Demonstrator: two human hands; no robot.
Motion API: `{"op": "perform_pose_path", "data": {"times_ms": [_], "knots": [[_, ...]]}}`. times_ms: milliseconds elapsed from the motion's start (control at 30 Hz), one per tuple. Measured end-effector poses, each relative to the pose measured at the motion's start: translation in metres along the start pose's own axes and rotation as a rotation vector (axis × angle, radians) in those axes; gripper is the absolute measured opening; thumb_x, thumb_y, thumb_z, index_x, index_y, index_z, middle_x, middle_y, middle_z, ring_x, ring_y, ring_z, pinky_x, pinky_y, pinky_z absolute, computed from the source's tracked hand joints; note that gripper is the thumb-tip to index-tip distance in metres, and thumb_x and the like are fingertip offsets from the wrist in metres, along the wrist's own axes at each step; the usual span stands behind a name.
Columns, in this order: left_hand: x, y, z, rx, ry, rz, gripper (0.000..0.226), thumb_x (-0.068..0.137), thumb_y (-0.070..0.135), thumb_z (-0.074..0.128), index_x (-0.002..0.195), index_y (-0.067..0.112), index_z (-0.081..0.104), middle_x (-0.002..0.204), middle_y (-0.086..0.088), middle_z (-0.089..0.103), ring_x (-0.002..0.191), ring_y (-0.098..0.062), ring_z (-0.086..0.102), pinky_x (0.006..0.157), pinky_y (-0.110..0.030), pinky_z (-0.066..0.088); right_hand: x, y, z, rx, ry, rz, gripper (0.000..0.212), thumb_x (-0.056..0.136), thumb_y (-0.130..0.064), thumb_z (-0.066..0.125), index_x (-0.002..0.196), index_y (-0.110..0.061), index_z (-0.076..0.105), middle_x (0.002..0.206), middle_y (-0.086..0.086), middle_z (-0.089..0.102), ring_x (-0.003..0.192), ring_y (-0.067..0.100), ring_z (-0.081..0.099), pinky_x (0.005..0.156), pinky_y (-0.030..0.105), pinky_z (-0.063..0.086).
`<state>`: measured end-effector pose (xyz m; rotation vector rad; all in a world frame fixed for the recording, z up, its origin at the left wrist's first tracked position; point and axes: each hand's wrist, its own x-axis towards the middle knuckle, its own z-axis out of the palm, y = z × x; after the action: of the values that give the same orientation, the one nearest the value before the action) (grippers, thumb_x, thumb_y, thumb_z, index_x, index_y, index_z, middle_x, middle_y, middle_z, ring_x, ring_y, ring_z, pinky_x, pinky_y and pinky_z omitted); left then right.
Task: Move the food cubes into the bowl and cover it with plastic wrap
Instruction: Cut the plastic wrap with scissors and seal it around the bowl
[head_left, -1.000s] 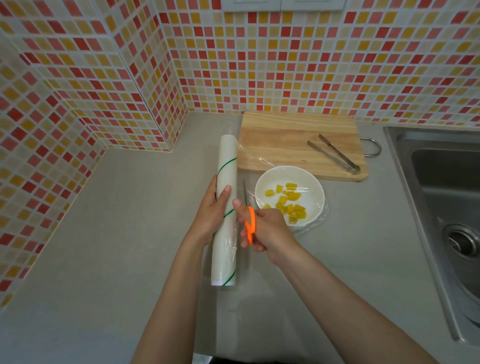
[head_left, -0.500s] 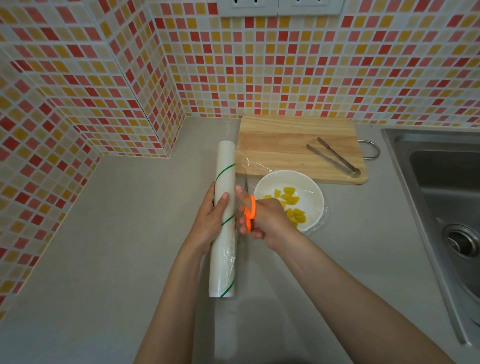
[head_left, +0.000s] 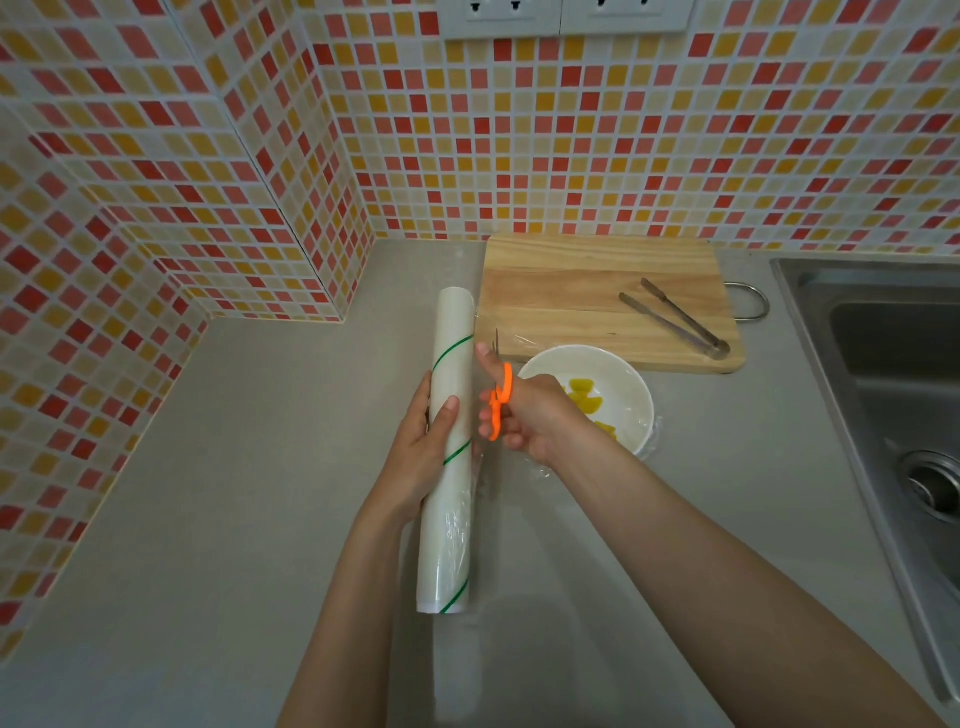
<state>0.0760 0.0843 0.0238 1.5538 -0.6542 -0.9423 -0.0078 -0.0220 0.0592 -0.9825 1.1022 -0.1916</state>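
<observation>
A white bowl (head_left: 631, 392) with yellow food cubes (head_left: 582, 387) sits on the grey counter, clear plastic wrap stretched over it. The long white plastic wrap roll (head_left: 453, 395) with green stripes lies lengthwise just left of the bowl. My left hand (head_left: 423, 452) grips the roll at its middle. My right hand (head_left: 524, 415) holds orange-handled scissors (head_left: 500, 402), fingers through the loops, blades pointing away along the film between roll and bowl. My right hand hides part of the bowl.
A wooden cutting board (head_left: 582, 291) lies behind the bowl with metal tongs (head_left: 672, 319) on it. A steel sink (head_left: 893, 374) is at the right. Tiled walls close off the back and left; a wall socket (head_left: 561, 15) is above.
My right hand with the scissors has moved farther away along the roll, toward the cutting board. The left hand keeps its grip on the roll.
</observation>
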Motion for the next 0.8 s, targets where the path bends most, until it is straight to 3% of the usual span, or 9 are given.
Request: {"op": "perform_pose_path", "data": {"times_ms": [33, 133, 267, 400, 567, 633, 733, 800], "knots": [[-0.001, 0.001, -0.001, -0.015, -0.007, -0.007, 0.037, 0.099, 0.024, 0.042, 0.136, 0.027, 0.042, 0.115, -0.015, 0.062, 0.088, -0.024, 0.060, 0.081, -0.042, 0.051, 0.002, -0.002, 0.000, 0.004, 0.005, -0.013, 0.055, 0.071, -0.060, 0.066, 0.073, -0.006, 0.055, 0.051, 0.008, 0.055, 0.027, 0.012, 0.051, 0.029, 0.010, 0.023], [-0.002, 0.001, -0.002, -0.065, -0.014, -0.030, 0.039, 0.098, 0.025, 0.043, 0.137, 0.027, 0.040, 0.097, -0.010, 0.065, 0.060, -0.021, 0.062, 0.057, -0.032, 0.055, 0.006, -0.007, 0.000, 0.000, 0.003, -0.031, 0.053, 0.072, -0.058, 0.066, 0.072, -0.007, 0.053, 0.052, 0.008, 0.054, 0.027, 0.012, 0.050, 0.029, 0.011, 0.022], [-0.003, 0.001, -0.003, -0.061, 0.003, -0.037, 0.043, 0.098, 0.025, 0.043, 0.140, 0.030, 0.037, 0.102, -0.008, 0.064, 0.058, -0.018, 0.063, 0.052, -0.028, 0.054, 0.012, -0.018, -0.001, -0.008, -0.016, -0.021, 0.053, 0.072, -0.061, 0.064, 0.067, -0.009, 0.053, 0.054, 0.006, 0.054, 0.028, 0.011, 0.051, 0.028, 0.011, 0.023], [-0.006, 0.000, -0.003, -0.035, 0.018, -0.038, 0.048, 0.098, 0.025, 0.043, 0.144, 0.030, 0.031, 0.127, -0.012, 0.057, 0.077, -0.021, 0.062, 0.064, -0.031, 0.053, 0.019, -0.026, -0.001, -0.004, -0.030, -0.040, 0.050, 0.072, -0.058, 0.066, 0.062, -0.011, 0.050, 0.052, 0.004, 0.050, 0.026, 0.008, 0.046, 0.027, 0.012, 0.021], [-0.012, -0.005, -0.006, -0.018, 0.011, -0.057, 0.050, 0.098, 0.025, 0.043, 0.146, 0.031, 0.028, 0.137, -0.014, 0.051, 0.087, -0.022, 0.063, 0.071, -0.033, 0.054, 0.026, -0.033, 0.003, 0.000, -0.051, -0.009, 0.054, 0.069, -0.063, 0.065, 0.065, -0.011, 0.051, 0.048, 0.003, 0.050, 0.027, 0.009, 0.047, 0.027, 0.012, 0.022], [-0.014, -0.008, -0.007, -0.027, 0.028, -0.076, 0.051, 0.098, 0.027, 0.044, 0.146, 0.034, 0.027, 0.139, -0.016, 0.049, 0.094, -0.032, 0.066, 0.079, -0.042, 0.056, 0.031, -0.038, 0.004, -0.020, -0.047, -0.019, 0.051, 0.070, -0.061, 0.065, 0.061, -0.013, 0.050, 0.038, 0.001, 0.049, 0.027, 0.008, 0.041, 0.028, 0.012, 0.020], [-0.020, -0.015, -0.010, -0.028, 0.053, -0.129, 0.051, 0.097, 0.030, 0.045, 0.145, 0.038, 0.028, 0.148, -0.017, 0.039, 0.129, -0.047, 0.043, 0.104, -0.062, 0.038, 0.035, -0.049, 0.004, -0.037, -0.083, -0.025, 0.052, 0.074, -0.061, 0.061, 0.058, -0.014, 0.047, 0.040, 0.001, 0.048, 0.033, 0.010, 0.042, 0.027, 0.014, 0.020], [-0.025, -0.020, -0.011, -0.019, 0.078, -0.125, 0.052, 0.097, 0.031, 0.045, 0.146, 0.037, 0.027, 0.151, -0.008, 0.037, 0.135, -0.038, 0.039, 0.110, -0.058, 0.033, 0.034, -0.060, 0.002, -0.029, -0.128, -0.032, 0.051, 0.075, -0.062, 0.058, 0.066, -0.013, 0.047, 0.055, 0.004, 0.049, 0.045, 0.014, 0.050, 0.029, 0.015, 0.025]]}}
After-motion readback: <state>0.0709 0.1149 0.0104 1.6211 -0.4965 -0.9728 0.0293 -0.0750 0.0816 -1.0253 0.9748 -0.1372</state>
